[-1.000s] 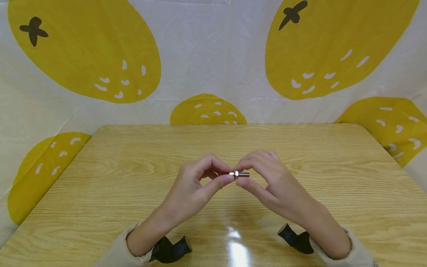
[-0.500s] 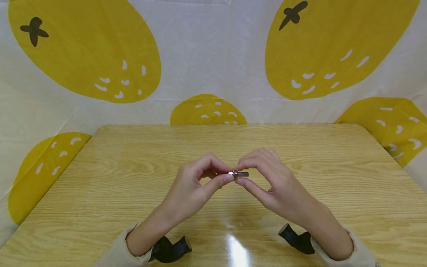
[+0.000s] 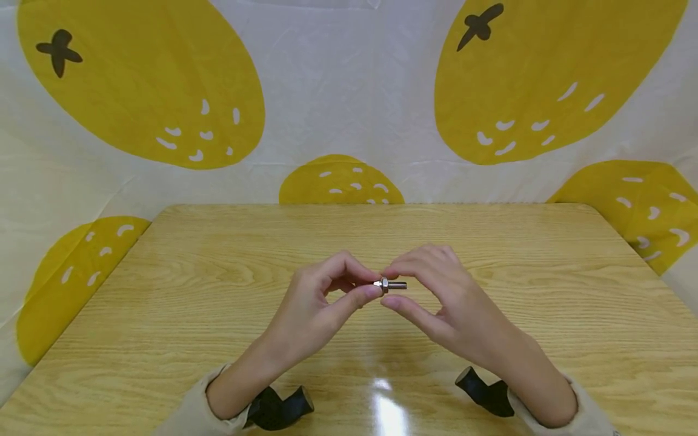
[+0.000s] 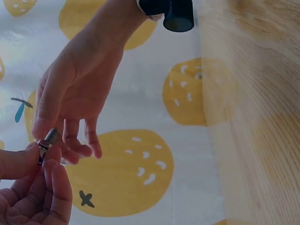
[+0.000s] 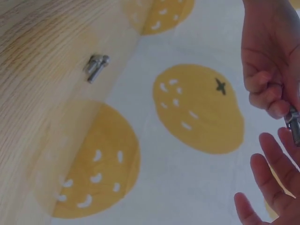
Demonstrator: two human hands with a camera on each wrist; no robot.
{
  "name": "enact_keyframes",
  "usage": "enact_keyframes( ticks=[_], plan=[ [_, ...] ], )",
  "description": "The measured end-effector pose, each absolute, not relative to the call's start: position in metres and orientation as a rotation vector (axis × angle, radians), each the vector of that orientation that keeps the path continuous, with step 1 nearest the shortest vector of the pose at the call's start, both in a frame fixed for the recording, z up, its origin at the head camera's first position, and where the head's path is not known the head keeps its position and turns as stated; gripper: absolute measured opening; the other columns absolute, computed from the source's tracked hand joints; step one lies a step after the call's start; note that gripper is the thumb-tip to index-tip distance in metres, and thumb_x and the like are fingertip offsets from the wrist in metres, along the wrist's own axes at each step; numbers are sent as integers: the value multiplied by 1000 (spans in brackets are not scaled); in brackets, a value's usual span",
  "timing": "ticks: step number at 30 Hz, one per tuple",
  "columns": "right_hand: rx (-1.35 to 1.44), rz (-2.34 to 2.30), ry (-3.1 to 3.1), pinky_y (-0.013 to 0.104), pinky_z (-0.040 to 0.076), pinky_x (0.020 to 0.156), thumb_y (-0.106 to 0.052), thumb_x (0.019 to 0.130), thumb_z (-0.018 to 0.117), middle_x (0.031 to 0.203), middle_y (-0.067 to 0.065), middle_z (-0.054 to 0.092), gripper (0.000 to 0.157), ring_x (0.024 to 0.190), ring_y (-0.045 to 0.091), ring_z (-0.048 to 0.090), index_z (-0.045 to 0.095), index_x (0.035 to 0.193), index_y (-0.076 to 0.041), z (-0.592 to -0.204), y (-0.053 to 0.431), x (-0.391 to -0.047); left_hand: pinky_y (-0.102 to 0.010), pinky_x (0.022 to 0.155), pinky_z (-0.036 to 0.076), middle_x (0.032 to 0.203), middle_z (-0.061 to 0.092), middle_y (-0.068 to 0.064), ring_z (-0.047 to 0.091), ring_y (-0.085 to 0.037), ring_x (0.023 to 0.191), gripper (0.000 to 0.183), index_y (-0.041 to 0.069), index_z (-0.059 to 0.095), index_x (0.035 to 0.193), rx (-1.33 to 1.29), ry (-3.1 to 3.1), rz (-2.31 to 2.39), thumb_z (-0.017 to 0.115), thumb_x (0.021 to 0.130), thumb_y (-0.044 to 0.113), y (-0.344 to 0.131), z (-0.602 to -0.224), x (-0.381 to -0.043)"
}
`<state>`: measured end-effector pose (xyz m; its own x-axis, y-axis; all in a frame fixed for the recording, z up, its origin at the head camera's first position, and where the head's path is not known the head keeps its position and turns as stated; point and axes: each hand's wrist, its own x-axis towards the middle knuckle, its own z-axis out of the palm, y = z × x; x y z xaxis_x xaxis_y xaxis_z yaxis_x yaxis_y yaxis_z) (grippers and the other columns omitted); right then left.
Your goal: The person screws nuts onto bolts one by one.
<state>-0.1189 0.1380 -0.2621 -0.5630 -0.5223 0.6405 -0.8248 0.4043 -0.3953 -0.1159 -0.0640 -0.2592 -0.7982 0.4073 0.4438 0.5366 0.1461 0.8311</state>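
My left hand pinches a small silver bolt by its head end between thumb and index finger, above the table. The threaded shank points right, and a hex nut sits around it close to the left fingertips. My right hand is at the nut, index fingertip right at its upper side and thumb a little below, apart from it. In the left wrist view the bolt stands out of the left fingers, threads showing. The right wrist view has the bolt at its right edge, beside my spread right fingers.
The wood-grain table reaches back to a white cloth printed with yellow fruit. Black wrist mounts stick out below both forearms. Small metal pieces like bolts show near the table edge in the right wrist view.
Half a second ago the right thumb and index finger pinched the nut; now the thumb has dropped away from it. The left hand keeps its pinch and place.
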Motion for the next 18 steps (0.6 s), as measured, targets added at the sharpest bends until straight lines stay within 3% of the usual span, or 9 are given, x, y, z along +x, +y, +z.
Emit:
enact_keyframes(
  ticks=[7,18],
  plan=[
    [1225,983,-2062,30,35,86,-28,95,53,94,0,62,24,91,14,53,61,99,-5,-260,135,-121,-26,61,53,88,69,-5,63,-8,71,9,5,63,93,-937,-2296,-1744,66,86,8,-64,-259,-117],
    [1218,929,-2126,31,36,87,-33,98,45,95,-1,62,29,94,14,53,61,98,-8,-264,135,-123,-26,63,54,88,68,-6,60,-10,68,9,4,63,94,-957,-2283,-1769,65,86,7,-64,-260,-118]
  ],
)
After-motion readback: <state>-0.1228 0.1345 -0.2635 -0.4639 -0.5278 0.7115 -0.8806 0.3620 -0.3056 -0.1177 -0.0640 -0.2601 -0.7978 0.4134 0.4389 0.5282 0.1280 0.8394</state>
